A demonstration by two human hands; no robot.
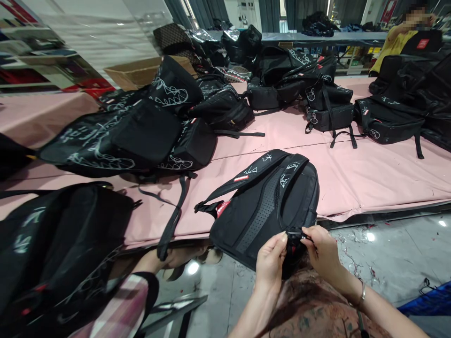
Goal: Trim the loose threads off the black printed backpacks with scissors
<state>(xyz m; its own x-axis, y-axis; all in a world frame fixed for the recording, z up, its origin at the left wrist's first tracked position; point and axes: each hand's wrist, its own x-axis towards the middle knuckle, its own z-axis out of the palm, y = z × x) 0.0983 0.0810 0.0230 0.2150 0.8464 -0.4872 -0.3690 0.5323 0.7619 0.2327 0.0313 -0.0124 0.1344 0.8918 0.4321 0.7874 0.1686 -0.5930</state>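
Observation:
A black backpack (253, 220) lies back panel up at the edge of the pink-covered table, its near end reaching toward my lap. White line drawings mark its two shoulder straps (292, 176), and a small red-and-white label sits on one. My left hand (271, 263) pinches a black strap with a dark fitting (295, 233) at the backpack's lower right corner. From the other side my right hand (322, 249) grips the same strap between thumb and fingers. The fingers partly cover the fitting, so its exact kind is unclear. A bit of red shows just below it.
Several black backpacks (141, 136) are heaped across the pink table (239, 155). Another backpack (70, 230) is close on the left, beside a co-worker's plaid sleeve (120, 300). A person in yellow (387, 44) is at the far right. Thread scraps litter the floor (380, 253).

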